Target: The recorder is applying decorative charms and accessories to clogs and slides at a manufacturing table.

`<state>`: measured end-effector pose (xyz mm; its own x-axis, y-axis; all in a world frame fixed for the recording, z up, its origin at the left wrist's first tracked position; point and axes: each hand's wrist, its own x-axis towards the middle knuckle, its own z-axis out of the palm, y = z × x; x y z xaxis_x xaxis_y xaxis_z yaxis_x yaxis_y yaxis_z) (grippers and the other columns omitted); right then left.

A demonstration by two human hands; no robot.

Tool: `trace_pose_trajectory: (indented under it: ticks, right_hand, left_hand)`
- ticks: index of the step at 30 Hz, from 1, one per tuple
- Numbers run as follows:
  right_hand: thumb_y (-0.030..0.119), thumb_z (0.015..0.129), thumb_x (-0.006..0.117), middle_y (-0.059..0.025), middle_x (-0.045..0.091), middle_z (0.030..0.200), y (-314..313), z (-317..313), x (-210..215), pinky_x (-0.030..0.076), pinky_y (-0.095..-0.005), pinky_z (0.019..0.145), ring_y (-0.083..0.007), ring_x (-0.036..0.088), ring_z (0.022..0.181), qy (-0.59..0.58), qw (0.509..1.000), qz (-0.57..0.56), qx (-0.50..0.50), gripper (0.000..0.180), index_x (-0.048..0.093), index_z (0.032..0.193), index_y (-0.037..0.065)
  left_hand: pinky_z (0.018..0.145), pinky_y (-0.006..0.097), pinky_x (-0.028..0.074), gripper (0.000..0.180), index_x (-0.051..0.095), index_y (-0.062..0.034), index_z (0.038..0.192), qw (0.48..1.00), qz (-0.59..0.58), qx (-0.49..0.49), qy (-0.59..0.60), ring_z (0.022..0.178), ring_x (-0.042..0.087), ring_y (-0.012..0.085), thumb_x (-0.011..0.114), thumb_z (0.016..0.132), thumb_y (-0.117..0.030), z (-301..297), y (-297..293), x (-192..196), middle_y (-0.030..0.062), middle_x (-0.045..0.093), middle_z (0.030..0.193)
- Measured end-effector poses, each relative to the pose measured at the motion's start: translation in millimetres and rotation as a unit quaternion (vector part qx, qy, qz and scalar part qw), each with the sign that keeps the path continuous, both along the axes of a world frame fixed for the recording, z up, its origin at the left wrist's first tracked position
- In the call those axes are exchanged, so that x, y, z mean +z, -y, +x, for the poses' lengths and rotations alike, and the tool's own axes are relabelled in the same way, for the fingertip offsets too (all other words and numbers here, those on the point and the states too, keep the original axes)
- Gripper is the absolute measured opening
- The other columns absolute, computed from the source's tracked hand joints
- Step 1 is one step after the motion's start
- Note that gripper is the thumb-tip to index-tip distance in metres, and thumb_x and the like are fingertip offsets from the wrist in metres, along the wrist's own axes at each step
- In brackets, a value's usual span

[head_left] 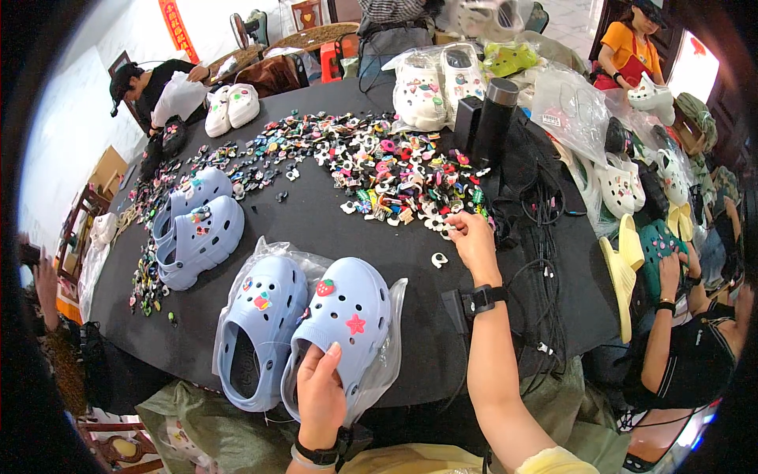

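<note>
My left hand [322, 391] grips the opening of a light blue clog [355, 292], fingers inside and thumb on top. That clog bears a strawberry charm [324, 287] and a pink star charm [356, 324]. Beside it lies its mate, another light blue clog [263, 296] with small charms, and clear plastic wrap [391, 355] is spread under both. At the near edge of a heap of shoe charms [395, 170], my right hand [475, 241] pinches a white charm, partly hidden by the fingertips. One loose white-and-black charm [439, 259] lies just nearer.
A second light blue pair [201, 237] stands left on the black table [316, 221]. White clogs [422, 91], a black bottle [497, 118] and cables [545, 276] are at the back and right. Yellow slides [620, 276] lie at the right edge. Other people work around the table.
</note>
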<state>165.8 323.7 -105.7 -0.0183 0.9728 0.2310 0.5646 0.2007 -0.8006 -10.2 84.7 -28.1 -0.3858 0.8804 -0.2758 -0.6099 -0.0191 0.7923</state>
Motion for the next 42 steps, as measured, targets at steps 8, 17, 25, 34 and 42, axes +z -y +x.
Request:
trace_pose_trajectory:
  ticks: [8,17,25,34,42]
  right_hand:
    - [-0.002,0.073,0.058,-0.0057,0.059,0.072,-3.2,0.8,4.1,0.045,-0.0273,0.063,-0.0154,0.057,0.065,-0.086,0.996,-0.006,0.007,0.007,0.060,0.076,0.003]
    - [-0.003,0.074,0.057,-0.0027,0.060,0.068,-2.4,-1.3,7.0,0.043,-0.0236,0.061,-0.0103,0.055,0.062,-0.161,0.987,0.017,-0.019,0.006,0.059,0.075,0.003]
    - [-0.006,0.072,0.057,-0.0002,0.057,0.066,-8.1,-0.2,1.1,0.040,-0.0216,0.059,-0.0072,0.051,0.061,-0.178,0.984,0.026,0.020,0.008,0.058,0.074,0.002]
    - [-0.008,0.071,0.058,0.0001,0.054,0.078,29.2,-33.4,50.1,0.040,-0.0224,0.068,-0.0095,0.051,0.077,-0.246,0.926,-0.006,0.285,0.013,0.054,0.069,0.004]
    - [-0.004,0.064,0.056,-0.0019,0.054,0.080,83.1,-83.9,73.9,0.035,-0.0299,0.080,-0.0170,0.051,0.080,-0.091,0.859,0.084,0.496,0.012,0.052,0.063,0.007]
  left_hand:
    - [0.091,0.030,0.037,0.036,0.045,0.0058,0.118,1.000,0.004,0.008,0.023,0.104,0.051,0.0169,0.051,0.085,-0.006,0.3,0.9,-0.6,0.0103,0.054,0.112]
    - [0.091,0.029,0.037,0.036,0.045,0.0054,0.118,1.000,0.000,0.015,0.019,0.103,0.051,0.0164,0.051,0.084,-0.005,0.0,0.9,-0.9,0.0099,0.054,0.112]
    - [0.090,0.029,0.037,0.036,0.045,0.0055,0.118,1.000,0.004,0.012,0.018,0.103,0.051,0.0162,0.051,0.084,-0.005,-0.4,0.1,-3.4,0.0096,0.054,0.112]
    - [0.096,0.030,0.033,0.042,0.039,0.0071,0.123,1.000,-0.003,-0.024,-0.001,0.110,0.047,0.0198,0.047,0.085,-0.008,-0.3,-0.8,1.2,0.0127,0.050,0.119]
    - [0.094,0.030,0.035,0.043,0.038,0.0041,0.125,0.999,-0.006,-0.025,0.047,0.108,0.048,0.0170,0.049,0.086,-0.008,-4.6,1.6,-2.4,0.0098,0.049,0.119]
